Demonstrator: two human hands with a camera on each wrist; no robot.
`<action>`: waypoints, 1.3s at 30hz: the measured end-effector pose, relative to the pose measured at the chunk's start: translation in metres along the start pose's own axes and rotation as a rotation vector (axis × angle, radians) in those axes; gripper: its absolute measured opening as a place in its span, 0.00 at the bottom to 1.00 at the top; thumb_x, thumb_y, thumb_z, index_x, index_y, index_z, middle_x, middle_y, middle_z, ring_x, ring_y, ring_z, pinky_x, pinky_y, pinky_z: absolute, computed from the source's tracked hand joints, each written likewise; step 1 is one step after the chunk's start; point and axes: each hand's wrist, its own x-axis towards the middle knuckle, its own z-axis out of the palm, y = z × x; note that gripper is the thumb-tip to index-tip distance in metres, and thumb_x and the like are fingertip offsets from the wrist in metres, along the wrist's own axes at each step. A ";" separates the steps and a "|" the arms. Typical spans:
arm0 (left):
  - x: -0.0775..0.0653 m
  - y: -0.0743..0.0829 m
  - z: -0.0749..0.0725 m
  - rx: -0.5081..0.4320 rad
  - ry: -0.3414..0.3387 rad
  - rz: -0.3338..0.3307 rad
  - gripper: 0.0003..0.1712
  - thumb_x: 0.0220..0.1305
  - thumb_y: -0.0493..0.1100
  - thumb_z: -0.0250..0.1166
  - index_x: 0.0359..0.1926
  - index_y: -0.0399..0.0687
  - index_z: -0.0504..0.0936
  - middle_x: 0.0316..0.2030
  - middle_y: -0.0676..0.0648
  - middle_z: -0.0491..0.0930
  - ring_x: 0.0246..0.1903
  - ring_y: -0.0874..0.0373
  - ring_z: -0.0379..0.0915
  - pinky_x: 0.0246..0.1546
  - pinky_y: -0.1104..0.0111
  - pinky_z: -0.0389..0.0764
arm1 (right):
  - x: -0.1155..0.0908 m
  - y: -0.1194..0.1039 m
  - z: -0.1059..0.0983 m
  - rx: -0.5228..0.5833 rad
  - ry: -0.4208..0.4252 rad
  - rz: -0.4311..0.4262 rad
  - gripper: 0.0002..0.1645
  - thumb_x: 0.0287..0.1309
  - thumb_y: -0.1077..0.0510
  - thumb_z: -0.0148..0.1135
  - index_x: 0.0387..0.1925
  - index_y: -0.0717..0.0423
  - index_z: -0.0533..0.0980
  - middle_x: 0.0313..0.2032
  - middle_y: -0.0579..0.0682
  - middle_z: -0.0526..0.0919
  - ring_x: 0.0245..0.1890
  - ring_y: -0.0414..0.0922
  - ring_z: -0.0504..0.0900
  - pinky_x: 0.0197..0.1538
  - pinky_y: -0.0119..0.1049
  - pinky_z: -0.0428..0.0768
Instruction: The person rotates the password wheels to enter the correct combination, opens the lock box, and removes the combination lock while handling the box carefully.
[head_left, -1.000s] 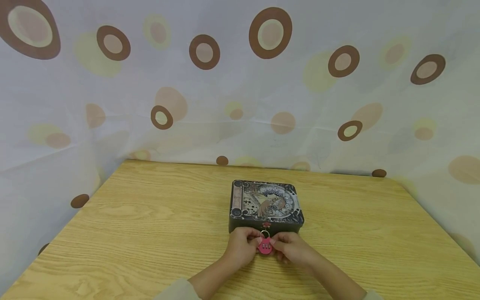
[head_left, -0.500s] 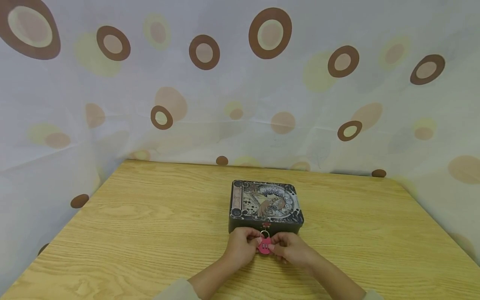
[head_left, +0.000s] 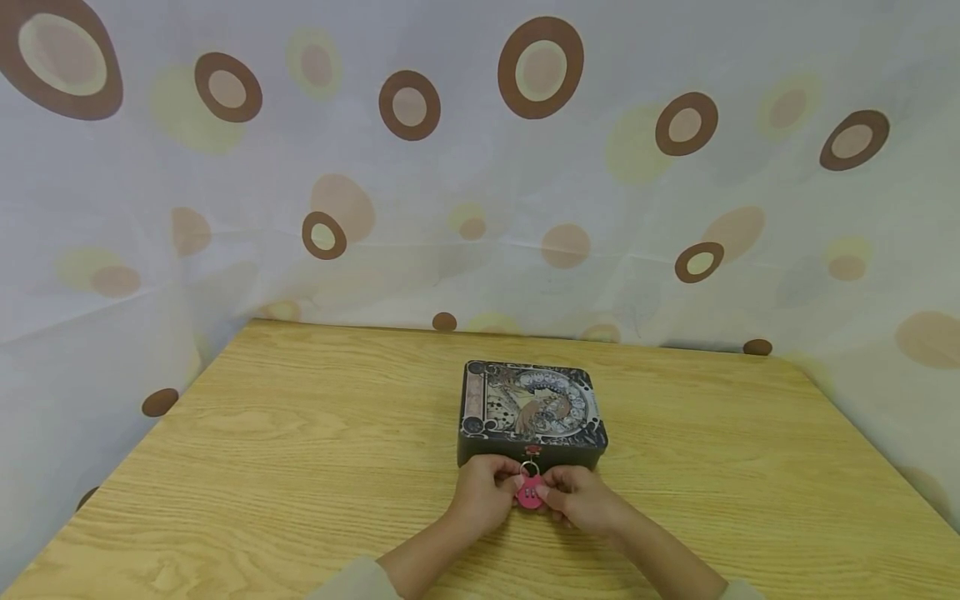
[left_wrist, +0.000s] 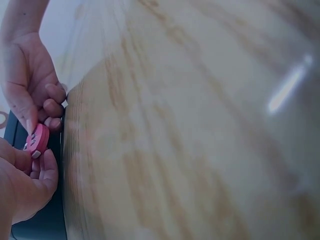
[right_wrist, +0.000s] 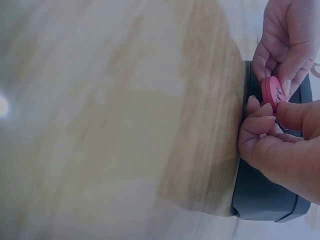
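Pink padlock (head_left: 529, 492), at the six o'clock side of a dark, picture-lidded box (head_left: 534, 400), is what I see gripped in the head view; its metal shackle (head_left: 529, 467) points to twelve, by a red clasp (head_left: 532, 450), and I can't tell whether it runs through. The left hand (head_left: 482, 493) pinches it from nine o'clock, the right hand (head_left: 585, 497) from three. Under them is a wood-grain tabletop (head_left: 300, 417), with a spotted cloth (head_left: 480, 150) hanging at twelve. In the left wrist view the padlock is toward nine o'clock, the right hand reaching it from twelve, the left from seven. In the right wrist view it sits near two o'clock, both hands clamped on it, the box's dark side showing toward five.
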 end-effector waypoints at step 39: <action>0.001 -0.002 0.000 -0.015 0.008 0.002 0.04 0.56 0.29 0.61 0.29 0.29 0.81 0.24 0.41 0.80 0.21 0.66 0.68 0.19 0.78 0.71 | 0.001 0.001 -0.002 0.056 -0.004 -0.007 0.11 0.60 0.64 0.51 0.37 0.74 0.69 0.21 0.45 0.69 0.20 0.38 0.67 0.22 0.26 0.67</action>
